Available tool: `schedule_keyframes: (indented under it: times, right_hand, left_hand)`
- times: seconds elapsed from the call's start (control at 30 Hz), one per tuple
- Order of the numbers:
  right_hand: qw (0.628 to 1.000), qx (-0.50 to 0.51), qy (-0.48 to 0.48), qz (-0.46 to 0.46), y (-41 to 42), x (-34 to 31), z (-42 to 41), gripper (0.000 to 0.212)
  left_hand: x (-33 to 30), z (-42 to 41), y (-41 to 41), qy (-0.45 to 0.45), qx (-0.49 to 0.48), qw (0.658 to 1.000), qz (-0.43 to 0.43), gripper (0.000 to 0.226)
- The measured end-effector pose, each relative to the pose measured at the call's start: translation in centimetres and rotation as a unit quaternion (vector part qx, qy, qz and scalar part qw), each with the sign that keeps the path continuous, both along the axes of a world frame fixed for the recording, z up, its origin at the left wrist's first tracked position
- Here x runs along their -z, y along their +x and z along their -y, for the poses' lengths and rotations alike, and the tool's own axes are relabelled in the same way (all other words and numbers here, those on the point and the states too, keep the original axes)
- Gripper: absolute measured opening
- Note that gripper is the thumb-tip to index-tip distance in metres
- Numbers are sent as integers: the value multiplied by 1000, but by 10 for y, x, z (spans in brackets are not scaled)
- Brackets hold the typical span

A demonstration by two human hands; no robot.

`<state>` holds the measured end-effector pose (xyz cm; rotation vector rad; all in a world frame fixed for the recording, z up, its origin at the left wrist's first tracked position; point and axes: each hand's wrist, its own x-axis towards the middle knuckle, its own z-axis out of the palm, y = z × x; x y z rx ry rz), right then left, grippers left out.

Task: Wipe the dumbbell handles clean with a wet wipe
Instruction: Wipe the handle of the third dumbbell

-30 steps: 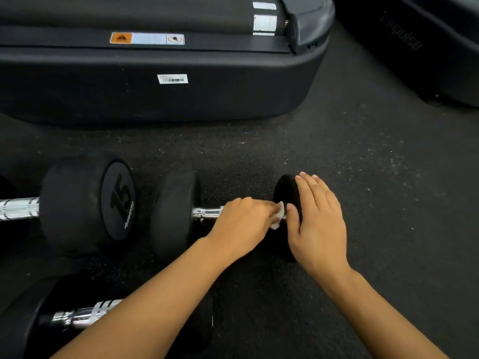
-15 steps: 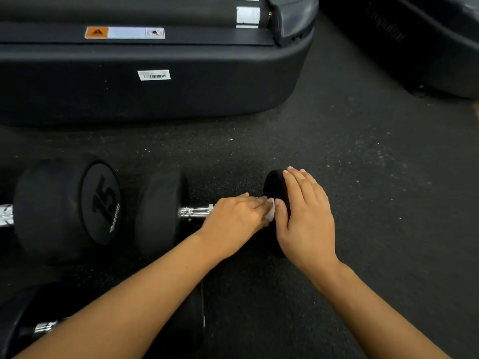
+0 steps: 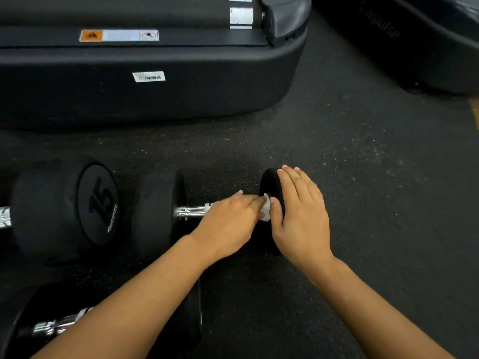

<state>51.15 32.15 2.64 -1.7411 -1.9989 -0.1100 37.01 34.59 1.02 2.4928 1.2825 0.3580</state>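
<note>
A small black dumbbell [image 3: 158,213] lies on the dark rubber floor, its chrome handle [image 3: 193,211] showing between the left head and my left hand. My left hand [image 3: 230,224] covers the right part of the handle and holds a white wet wipe [image 3: 265,210] against it, right by the right head. My right hand [image 3: 300,216] lies flat with straight fingers over the right head [image 3: 267,181], thumb on its inner face.
A larger dumbbell marked 15 [image 3: 67,206] lies to the left. Another dumbbell with a chrome handle [image 3: 55,326] sits at the lower left under my forearm. A treadmill base [image 3: 155,81] runs along the back, another machine [image 3: 414,42] at the upper right.
My left hand has slid the wipe along the handle toward the right head, and its fingers now lie straighter. My right hand stays on the right head. The camera shifted slightly.
</note>
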Motion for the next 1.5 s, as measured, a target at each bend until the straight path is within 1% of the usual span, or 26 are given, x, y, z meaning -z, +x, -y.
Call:
schedule_keyframes:
  times: [0.1,0.17,0.23,0.33,0.37,0.4,0.47,0.57,0.6,0.63,0.7,0.8,0.83,0.9,0.93,1.0,1.13,1.27,1.33,1.43,1.5]
  right_hand:
    - [1000,-2,-8,2,0,0,1,49]
    - [1000,-4,-11,2,1,1,1,50]
    - [1000,-6,-11,-1,1,1,1,50]
    - [1000,-4,-5,-1,1,1,0,49]
    - [1000,-2,-2,-1,0,1,0,48]
    - [1000,0,1,-2,0,1,1,48]
    - [1000,1,2,-2,0,0,1,48]
    - [1000,0,-11,-1,0,-1,2,50]
    - [1000,-1,-14,0,0,-1,2,50]
    - [1000,-3,-14,1,0,0,2,50]
    - [1000,-3,-11,-2,0,-1,2,49]
    - [1000,0,-11,-7,-1,-1,2,48]
    - [1000,0,-13,-8,-1,-2,2,48]
    - [1000,-9,-18,-6,0,-2,2,50]
    - [1000,-12,-21,-5,0,-2,2,50]
    - [1000,-9,-19,-3,1,-2,2,50]
    - [1000,0,-19,-7,-1,-4,5,48]
    - [999,-18,-40,-11,3,-5,4,52]
    - [998,-19,-52,-19,2,-6,4,54]
    - [996,-41,-66,-53,3,-9,7,51]
    - [992,-74,-60,-85,5,-14,12,43]
  left_hand:
    - [-6,-9,1,-25,-45,998,-19,28]
    - [-2,-4,-5,-26,-73,997,7,28]
    - [7,7,-10,14,-74,996,44,30]
    - [17,10,-4,89,-42,994,37,39]
    - [16,7,1,94,-29,995,31,38]
    - [13,6,6,78,-22,996,28,34]
    - [5,0,8,23,-42,998,33,23]
    - [-4,-9,-1,-46,-105,993,-10,27]
    - [-7,-10,-2,-49,-112,992,-26,27]
    - [-11,-9,1,-33,-115,992,-39,26]
    - [-12,-1,11,21,-106,993,-51,23]
    - [-2,10,14,53,-63,996,38,18]
    - [4,8,8,74,-50,995,44,19]
    - [15,6,-9,96,-39,994,30,37]
    - [17,7,-15,98,-46,994,29,42]
    - [14,8,-14,89,-59,994,26,41]
    - [10,7,6,87,-33,995,27,35]
    - [15,9,-12,78,-72,993,47,45]
    - [12,13,-13,69,-75,994,42,47]
    - [1,16,-4,59,-47,997,28,43]
    - [-8,16,-8,60,-57,996,34,45]
